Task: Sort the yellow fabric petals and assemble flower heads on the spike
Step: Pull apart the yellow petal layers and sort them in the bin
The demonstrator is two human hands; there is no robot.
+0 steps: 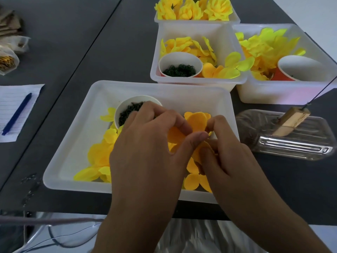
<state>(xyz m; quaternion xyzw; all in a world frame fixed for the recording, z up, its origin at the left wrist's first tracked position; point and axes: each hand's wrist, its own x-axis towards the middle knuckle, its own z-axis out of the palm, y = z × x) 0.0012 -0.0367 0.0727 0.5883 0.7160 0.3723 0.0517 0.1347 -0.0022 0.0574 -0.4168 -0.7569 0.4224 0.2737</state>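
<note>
Both my hands work over the near white tray [76,143], which holds loose yellow fabric petals [99,156]. My left hand [145,148] and my right hand [224,157] pinch the same orange-yellow petal piece [197,123] between thumbs and fingertips. A white paper cup [121,110] of small dark green rings stands in the tray's back left, partly hidden by my left hand. The thin wire spike [321,92] rises from a wooden block [291,121] to the right of the tray.
Behind stand two more white trays [193,83] [273,95] with petals and paper cups. A far bin [197,21] holds finished yellow flower heads [193,8]. The wooden block lies on a clear plastic container [291,145]. Lined paper with a blue pen [16,114] lies left.
</note>
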